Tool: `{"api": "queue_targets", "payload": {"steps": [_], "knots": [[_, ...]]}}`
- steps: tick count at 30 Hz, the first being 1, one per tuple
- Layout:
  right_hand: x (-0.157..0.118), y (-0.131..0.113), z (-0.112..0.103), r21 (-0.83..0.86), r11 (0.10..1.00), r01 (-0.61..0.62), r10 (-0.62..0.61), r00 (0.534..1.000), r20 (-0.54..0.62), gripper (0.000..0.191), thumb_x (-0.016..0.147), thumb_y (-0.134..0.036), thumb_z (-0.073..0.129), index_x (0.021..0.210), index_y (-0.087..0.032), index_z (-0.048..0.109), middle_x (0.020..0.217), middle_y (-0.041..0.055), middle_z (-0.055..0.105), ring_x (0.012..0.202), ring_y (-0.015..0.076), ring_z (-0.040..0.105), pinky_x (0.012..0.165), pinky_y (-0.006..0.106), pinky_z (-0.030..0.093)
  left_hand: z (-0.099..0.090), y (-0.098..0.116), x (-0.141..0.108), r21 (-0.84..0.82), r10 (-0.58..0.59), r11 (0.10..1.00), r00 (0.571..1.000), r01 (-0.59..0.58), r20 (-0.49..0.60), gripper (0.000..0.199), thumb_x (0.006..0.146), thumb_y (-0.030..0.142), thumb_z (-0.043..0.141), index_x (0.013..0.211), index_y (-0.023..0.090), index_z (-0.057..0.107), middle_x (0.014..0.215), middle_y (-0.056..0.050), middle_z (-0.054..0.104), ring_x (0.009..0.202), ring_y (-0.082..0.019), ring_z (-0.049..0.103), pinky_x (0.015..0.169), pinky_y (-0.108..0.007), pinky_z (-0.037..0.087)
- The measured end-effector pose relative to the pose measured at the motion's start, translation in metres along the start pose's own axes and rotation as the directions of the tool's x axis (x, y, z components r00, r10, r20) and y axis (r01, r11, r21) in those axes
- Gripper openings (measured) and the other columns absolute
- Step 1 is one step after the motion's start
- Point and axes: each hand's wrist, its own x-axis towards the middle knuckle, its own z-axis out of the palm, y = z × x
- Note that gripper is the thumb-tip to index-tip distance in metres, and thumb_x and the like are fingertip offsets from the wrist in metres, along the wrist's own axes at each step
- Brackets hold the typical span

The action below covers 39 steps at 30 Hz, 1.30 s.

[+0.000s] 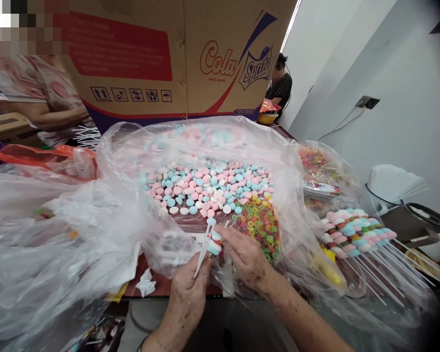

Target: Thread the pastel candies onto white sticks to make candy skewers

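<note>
Thin white sticks point(202, 252) are held in my left hand point(190, 283), its fingers closed round their lower ends. One stick is tipped with a blue candy point(210, 222). Beside them, a short stack of blue, white and red candies point(215, 243) is between my two hands. My right hand point(245, 254) pinches at the right side of this stack, fingertips near its top. Beyond my hands, pink, blue and white candies point(205, 188) lie on clear plastic, with a heap of colourful ring candies point(258, 222) to the right.
A large cardboard box point(132, 49) stands behind the candies. Finished candy sticks point(359, 232) lie at right, near a dark container point(414, 220). Crumpled plastic point(58, 244) covers the left. A person point(55, 93) is at far left, another point(281, 85) behind the box.
</note>
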Motion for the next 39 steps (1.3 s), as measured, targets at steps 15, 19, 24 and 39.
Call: {"api": "queue_targets", "payload": {"steps": [15, 19, 24, 39], "knots": [[-0.032, 0.018, -0.054, -0.358, 0.934, -0.008, 0.159, 0.904, 0.396, 0.021, 0.092, -0.014, 0.047, 0.091, -0.02, 0.067, 0.085, 0.0045, 0.065, 0.083, 0.0183, 0.058, 0.081, 0.032, 0.047, -0.001, -0.006, -0.002, -0.028, -0.056, 0.998, 0.998, 0.057, 0.03, 0.027, 0.092, 0.038, 0.048, 0.078, 0.018, 0.061, 0.055, 0.007, 0.041, 0.051, -0.012, 0.038, 0.05, -0.022, 0.031], [-0.034, 0.021, -0.041, -0.391, 0.92, 0.029, 0.136, 0.912, 0.388, 0.019, 0.091, -0.015, 0.048, 0.09, -0.019, 0.067, 0.084, 0.0054, 0.065, 0.083, 0.0191, 0.058, 0.083, 0.033, 0.045, -0.001, -0.008, -0.002, -0.019, -0.053, 0.998, 0.998, 0.053, 0.024, 0.027, 0.092, 0.038, 0.048, 0.078, 0.019, 0.061, 0.056, 0.007, 0.042, 0.053, -0.012, 0.039, 0.051, -0.022, 0.033], [-0.03, 0.015, -0.048, -0.382, 0.924, -0.018, 0.201, 0.873, 0.444, 0.022, 0.095, -0.021, 0.045, 0.097, -0.021, 0.067, 0.085, 0.0044, 0.068, 0.085, 0.0194, 0.06, 0.081, 0.032, 0.044, -0.002, -0.005, -0.002, -0.009, -0.044, 0.999, 0.999, 0.044, 0.029, 0.027, 0.092, 0.038, 0.048, 0.08, 0.019, 0.062, 0.054, 0.007, 0.042, 0.05, -0.011, 0.038, 0.05, -0.022, 0.031], [-0.03, 0.018, -0.029, -0.483, 0.869, -0.11, 0.313, 0.877, 0.364, 0.016, 0.093, -0.021, 0.05, 0.083, -0.019, 0.063, 0.084, 0.0046, 0.067, 0.083, 0.0184, 0.061, 0.077, 0.028, 0.044, -0.002, -0.005, -0.002, -0.026, -0.061, 0.998, 0.997, 0.063, 0.056, 0.027, 0.093, 0.04, 0.048, 0.086, 0.018, 0.064, 0.055, 0.007, 0.041, 0.051, -0.011, 0.038, 0.05, -0.022, 0.031]]}}
